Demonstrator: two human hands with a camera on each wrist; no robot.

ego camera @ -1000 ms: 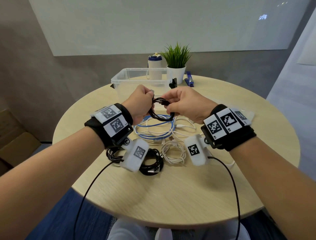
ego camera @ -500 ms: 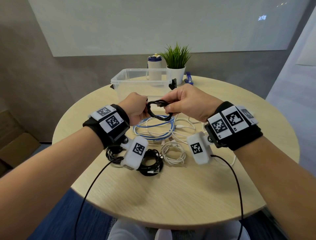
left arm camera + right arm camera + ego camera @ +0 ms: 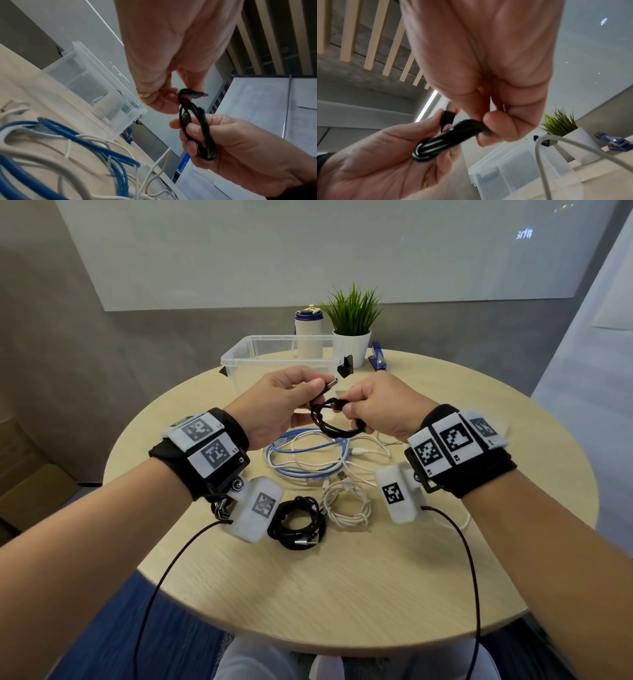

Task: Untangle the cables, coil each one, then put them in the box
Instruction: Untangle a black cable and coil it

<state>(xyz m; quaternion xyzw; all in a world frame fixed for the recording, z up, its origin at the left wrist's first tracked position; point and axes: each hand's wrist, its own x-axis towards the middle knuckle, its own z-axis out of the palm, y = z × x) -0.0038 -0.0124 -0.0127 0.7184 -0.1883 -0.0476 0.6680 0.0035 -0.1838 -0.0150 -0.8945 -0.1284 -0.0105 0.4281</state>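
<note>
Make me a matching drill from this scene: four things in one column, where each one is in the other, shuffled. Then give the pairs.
Things
1. small black cable
2. blue cable
3. coiled white cable
4. clear box

Places
A. loose on the table, tangled with white cables
B. at the far side of the table, in front of the plant
C. held between both hands
D. on the table beside a black coil

Pairs: 1-C, 2-A, 3-D, 4-B

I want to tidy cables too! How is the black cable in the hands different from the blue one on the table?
The black cable is held up in the air by the left hand and right hand; the blue cable lies on the table. The black cable is a small tight coil; the blue cable sprawls in wide loops, mixed with white cables. Neither is in the box.
</note>
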